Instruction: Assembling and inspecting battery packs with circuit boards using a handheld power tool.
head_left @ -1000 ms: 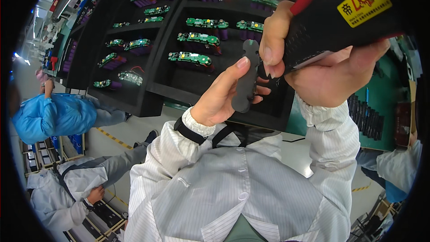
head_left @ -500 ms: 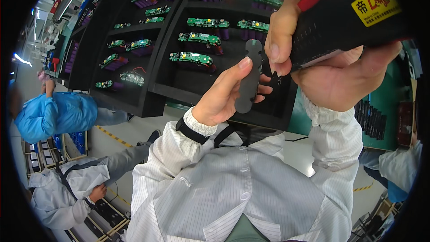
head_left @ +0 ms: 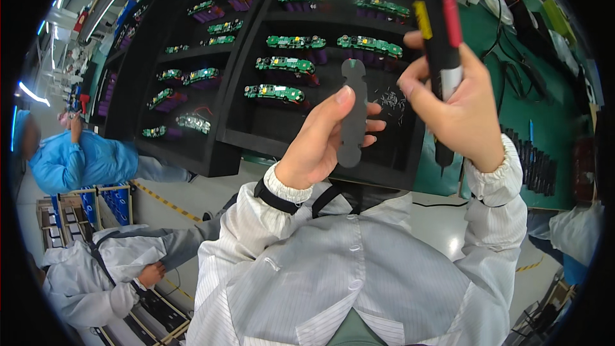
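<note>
My left hand (head_left: 318,138) holds a flat dark grey strip (head_left: 352,115) upright, with the thumb on its face and the fingers behind. The strip has rounded ends and notched edges. To its right, my right hand (head_left: 464,102) is closed round a black and red tool, apparently an electric screwdriver (head_left: 442,38), its thin tip pointing down. The tool's upper end is blurred. Small silver screw-like pieces (head_left: 392,99) lie scattered in the black tray (head_left: 256,115) between my hands. Several green circuit boards (head_left: 285,64) on purple cells stand in rows in that tray.
Another black tray (head_left: 221,147) with similar boards adjoins on the left. Black parts (head_left: 535,166) lie in a row on the green table (head_left: 448,179) at right, with dark cables (head_left: 506,64) behind. A person in blue (head_left: 83,160) and one in white (head_left: 109,275) are at left.
The screwdriver was large and close, tilted across the view; my right hand has moved it away and turned it tip down, uncovering the small silver pieces. The left hand still holds the strip.
</note>
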A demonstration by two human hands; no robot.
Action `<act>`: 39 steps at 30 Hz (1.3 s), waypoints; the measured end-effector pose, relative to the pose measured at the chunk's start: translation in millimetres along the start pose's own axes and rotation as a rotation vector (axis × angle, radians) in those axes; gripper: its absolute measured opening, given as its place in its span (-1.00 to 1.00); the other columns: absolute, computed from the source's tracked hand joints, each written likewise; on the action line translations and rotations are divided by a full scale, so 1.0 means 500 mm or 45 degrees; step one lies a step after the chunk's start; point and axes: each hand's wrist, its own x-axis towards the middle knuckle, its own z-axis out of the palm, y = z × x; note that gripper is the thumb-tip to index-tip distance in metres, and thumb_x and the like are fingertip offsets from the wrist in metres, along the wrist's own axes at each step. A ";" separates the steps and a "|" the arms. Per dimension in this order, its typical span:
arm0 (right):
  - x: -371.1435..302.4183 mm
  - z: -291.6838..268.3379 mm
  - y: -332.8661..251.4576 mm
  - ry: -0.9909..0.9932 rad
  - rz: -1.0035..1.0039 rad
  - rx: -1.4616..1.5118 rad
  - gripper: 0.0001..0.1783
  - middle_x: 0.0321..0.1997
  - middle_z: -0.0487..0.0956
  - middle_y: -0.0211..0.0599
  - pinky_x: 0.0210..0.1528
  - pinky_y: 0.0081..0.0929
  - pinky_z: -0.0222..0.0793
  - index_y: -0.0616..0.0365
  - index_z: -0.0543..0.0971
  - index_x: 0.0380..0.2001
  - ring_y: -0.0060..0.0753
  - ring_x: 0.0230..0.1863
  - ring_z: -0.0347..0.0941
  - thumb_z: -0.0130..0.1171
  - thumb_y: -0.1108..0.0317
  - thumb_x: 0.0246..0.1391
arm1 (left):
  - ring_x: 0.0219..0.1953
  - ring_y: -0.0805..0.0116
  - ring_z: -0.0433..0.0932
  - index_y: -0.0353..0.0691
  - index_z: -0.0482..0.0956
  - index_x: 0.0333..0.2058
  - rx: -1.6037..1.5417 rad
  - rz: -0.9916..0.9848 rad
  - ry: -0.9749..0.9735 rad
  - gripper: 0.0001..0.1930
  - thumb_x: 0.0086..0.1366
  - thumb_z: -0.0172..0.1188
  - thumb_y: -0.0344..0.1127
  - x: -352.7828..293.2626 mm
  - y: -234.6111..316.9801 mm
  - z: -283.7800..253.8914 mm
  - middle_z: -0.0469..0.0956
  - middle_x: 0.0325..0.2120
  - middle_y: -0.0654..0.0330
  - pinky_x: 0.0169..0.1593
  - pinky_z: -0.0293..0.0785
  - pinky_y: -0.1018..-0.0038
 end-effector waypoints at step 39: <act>-0.072 0.002 -0.008 -0.069 0.353 0.148 -0.31 -0.45 0.65 -0.37 -0.42 -0.65 0.39 0.32 0.44 0.11 -0.66 -0.45 0.53 0.53 0.45 -0.10 | 0.05 0.23 0.50 -0.33 0.18 0.24 0.934 0.700 0.116 0.05 -0.14 0.63 -0.08 0.000 -0.034 0.022 0.46 0.04 0.03 0.14 0.45 0.31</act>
